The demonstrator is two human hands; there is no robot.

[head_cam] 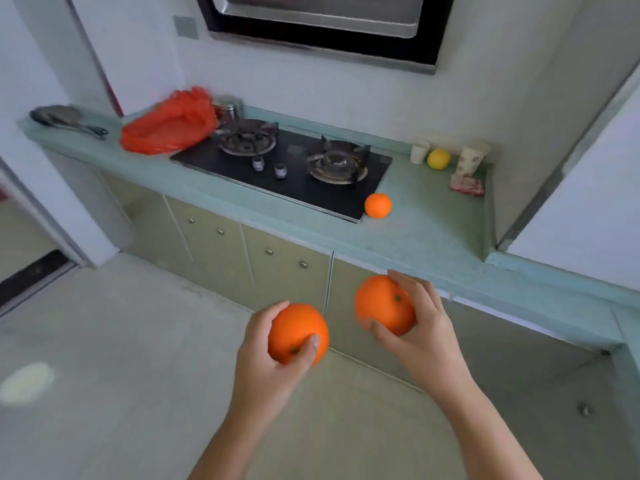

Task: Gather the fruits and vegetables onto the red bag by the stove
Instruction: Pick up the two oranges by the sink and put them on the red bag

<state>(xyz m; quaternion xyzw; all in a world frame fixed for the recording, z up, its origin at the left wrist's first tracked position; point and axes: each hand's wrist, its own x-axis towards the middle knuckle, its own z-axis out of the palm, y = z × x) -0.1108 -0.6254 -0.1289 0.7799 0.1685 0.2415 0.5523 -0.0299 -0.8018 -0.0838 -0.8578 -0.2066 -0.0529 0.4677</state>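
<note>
Left hand (273, 348), lower centre: fingers curled round one orange (298, 333); right hand (415, 327), beside it: gripping a second orange (383, 304); third orange (378, 205) on bench (433, 223), right of stove (294, 168); red bag (166, 123) upper left, touching stove; lemon (438, 158) upper right.

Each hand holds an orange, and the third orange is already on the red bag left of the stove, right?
Not quite. The head view shows the third orange on the counter at the stove's front right corner, not on the red bag. The left hand holds an orange, the right hand another.
</note>
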